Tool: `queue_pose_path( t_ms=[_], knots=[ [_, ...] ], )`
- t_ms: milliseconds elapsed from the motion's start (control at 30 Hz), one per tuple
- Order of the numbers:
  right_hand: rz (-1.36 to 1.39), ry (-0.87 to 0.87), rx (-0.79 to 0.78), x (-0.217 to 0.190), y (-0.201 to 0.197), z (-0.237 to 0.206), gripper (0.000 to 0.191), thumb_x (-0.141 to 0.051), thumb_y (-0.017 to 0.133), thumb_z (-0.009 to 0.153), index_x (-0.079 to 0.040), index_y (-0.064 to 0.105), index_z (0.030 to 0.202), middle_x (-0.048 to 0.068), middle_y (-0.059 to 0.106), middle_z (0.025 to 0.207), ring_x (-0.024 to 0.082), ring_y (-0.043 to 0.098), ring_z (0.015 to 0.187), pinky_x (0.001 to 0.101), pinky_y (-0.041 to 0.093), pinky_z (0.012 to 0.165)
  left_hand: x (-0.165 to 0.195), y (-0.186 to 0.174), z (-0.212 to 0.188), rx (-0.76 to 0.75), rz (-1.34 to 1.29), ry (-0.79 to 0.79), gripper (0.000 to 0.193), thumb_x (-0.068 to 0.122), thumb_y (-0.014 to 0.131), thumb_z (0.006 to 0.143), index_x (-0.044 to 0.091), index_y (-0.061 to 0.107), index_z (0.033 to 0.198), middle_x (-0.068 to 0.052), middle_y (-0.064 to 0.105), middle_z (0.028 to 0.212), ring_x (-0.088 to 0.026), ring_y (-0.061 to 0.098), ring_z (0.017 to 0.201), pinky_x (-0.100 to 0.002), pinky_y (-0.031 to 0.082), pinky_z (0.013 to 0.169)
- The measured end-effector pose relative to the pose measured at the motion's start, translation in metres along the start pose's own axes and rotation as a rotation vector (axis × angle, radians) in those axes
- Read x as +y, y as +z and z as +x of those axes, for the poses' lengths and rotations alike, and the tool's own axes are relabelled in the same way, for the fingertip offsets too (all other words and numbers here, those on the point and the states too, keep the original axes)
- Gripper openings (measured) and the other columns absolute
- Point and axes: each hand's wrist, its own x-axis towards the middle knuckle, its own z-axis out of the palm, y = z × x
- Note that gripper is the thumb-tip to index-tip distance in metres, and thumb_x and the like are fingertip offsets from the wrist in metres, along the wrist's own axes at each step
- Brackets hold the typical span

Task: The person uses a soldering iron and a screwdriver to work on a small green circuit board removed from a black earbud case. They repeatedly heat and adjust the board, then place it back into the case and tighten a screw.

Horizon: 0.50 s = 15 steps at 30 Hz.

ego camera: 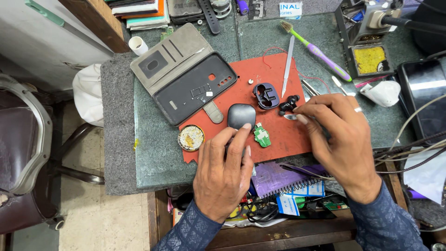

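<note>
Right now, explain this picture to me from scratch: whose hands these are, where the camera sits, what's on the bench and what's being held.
There is one picture, taken by a camera worn on a person's head and looking down at their own two bare hands over a repair bench.

The left hand rests on a dark rounded earbud case shell, fingertips on its near edge. The right hand pinches a small black earbud part; a thin metal tip pokes out just below it.

Both work over a red mat on a green stone top. On the mat lie a small green circuit board, a dark inner tray and a metal pry tool. Nearby sit an open grey phone wallet case, a round tin and a purple-green toothbrush.
</note>
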Motion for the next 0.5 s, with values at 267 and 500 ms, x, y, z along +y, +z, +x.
queue_pose_path(
  t_ms=[267,500],
  knots=[
    [0.069,-0.050,-0.004,-0.022,0.014,-0.009,0.037,-0.020,0.088,0.079,-0.003,0.068,0.105,0.012,0.067,0.108,0.031,0.060,0.099,0.0420,0.047,0.086,-0.001,-0.002,0.001,-0.014,-0.059,-0.027,0.047,0.005,0.077,0.089,0.004,0.057,0.131,-0.012,0.058,0.118,-0.031,0.060,0.104,-0.044,0.050,0.091],
    [0.045,-0.059,-0.001,-0.038,0.027,-0.011,0.046,-0.021,0.088,0.077,-0.003,0.066,0.113,0.012,0.064,0.111,0.034,0.059,0.105,0.0453,0.046,0.091,0.001,-0.005,0.003,-0.009,-0.090,-0.029,0.037,0.002,0.076,0.090,0.004,0.061,0.124,-0.009,0.062,0.113,-0.030,0.061,0.104,-0.043,0.050,0.092]
  ],
)
